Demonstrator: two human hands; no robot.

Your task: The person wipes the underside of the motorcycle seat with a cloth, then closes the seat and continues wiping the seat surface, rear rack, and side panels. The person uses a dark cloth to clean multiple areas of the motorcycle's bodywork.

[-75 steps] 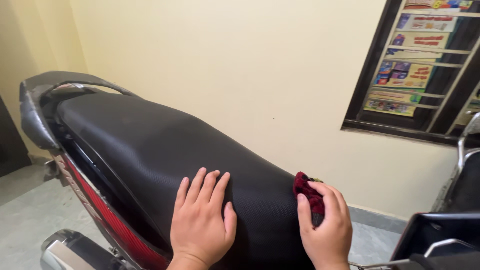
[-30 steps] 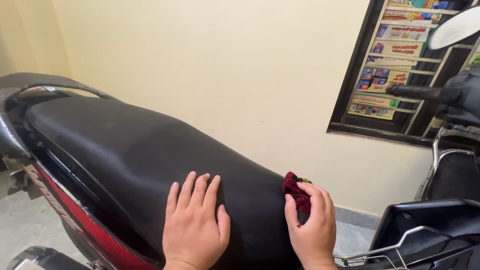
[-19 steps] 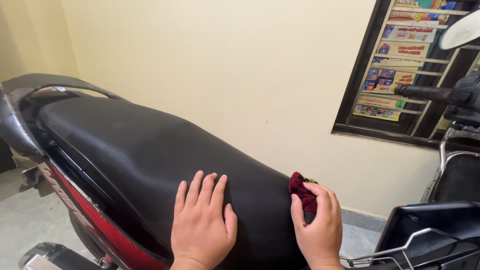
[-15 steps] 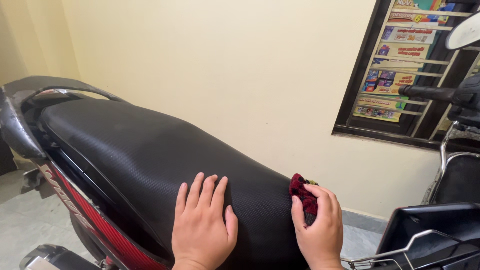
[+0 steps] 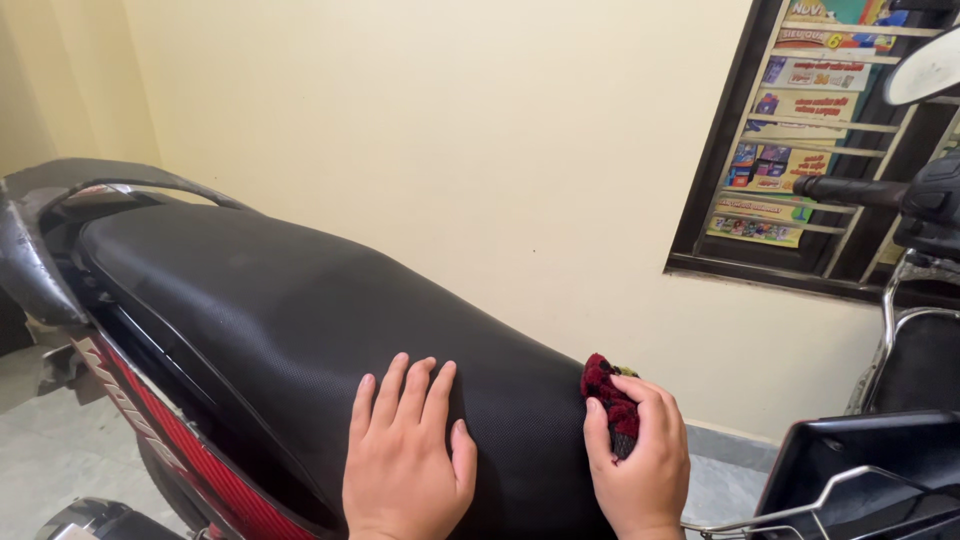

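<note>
A long black motorcycle seat (image 5: 270, 310) runs from the far left down to the near right. My left hand (image 5: 408, 452) lies flat on the seat's near part, fingers spread slightly. My right hand (image 5: 637, 462) presses a dark red cloth (image 5: 607, 392) against the far edge of the seat, fingers curled over it. Most of the cloth is hidden under the hand.
A grey grab rail (image 5: 60, 215) curves around the seat's tail at the left. Red side panels (image 5: 190, 450) sit below the seat. A handlebar grip (image 5: 850, 190) and mirror (image 5: 925, 65) are at the right, with a barred window (image 5: 800, 140) behind. A cream wall (image 5: 450, 140) stands close.
The view has swung slightly. Both hands stay at the same spots on the seat, the right one still holding the cloth.
</note>
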